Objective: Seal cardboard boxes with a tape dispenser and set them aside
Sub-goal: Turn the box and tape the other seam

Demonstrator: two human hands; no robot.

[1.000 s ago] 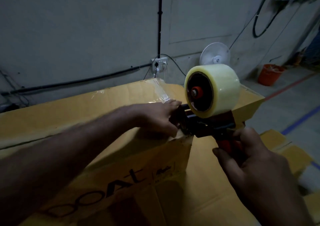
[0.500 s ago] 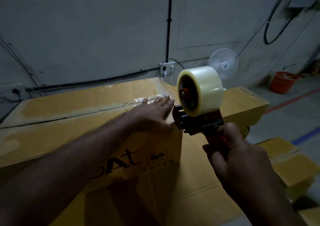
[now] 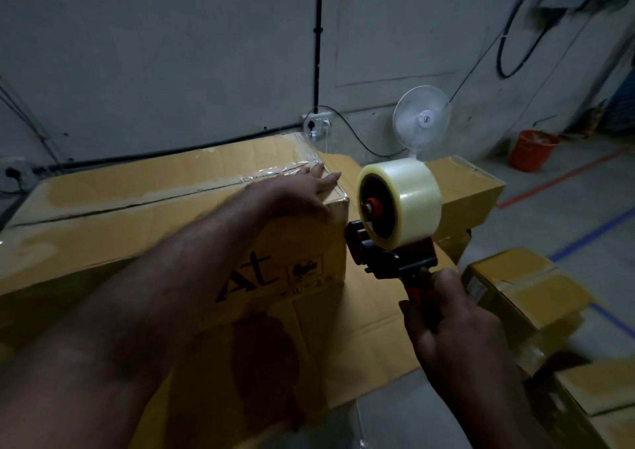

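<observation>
A large yellow-brown cardboard box (image 3: pixel 144 204) with black lettering on its front fills the left and centre. Its top flaps are closed along a dark seam, and clear tape (image 3: pixel 285 170) shines over the seam's right end. My left hand (image 3: pixel 302 190) lies flat, fingers straight, on the box's top right corner. My right hand (image 3: pixel 450 325) grips the red handle of a tape dispenser (image 3: pixel 391 242) just off the box's right side. The dispenser carries a fat roll of clear tape and hangs in the air, apart from the box.
A flattened sheet of cardboard (image 3: pixel 371 325) covers the floor under the box. More boxes sit behind (image 3: pixel 467 190) and at the right (image 3: pixel 529 287). A white fan (image 3: pixel 422 122) stands by the wall, an orange bucket (image 3: pixel 531 149) farther right. Cables run along the wall.
The dispenser has come away from the box's end and moved right and down. My left hand went from the box's edge to lying flat on the taped top corner.
</observation>
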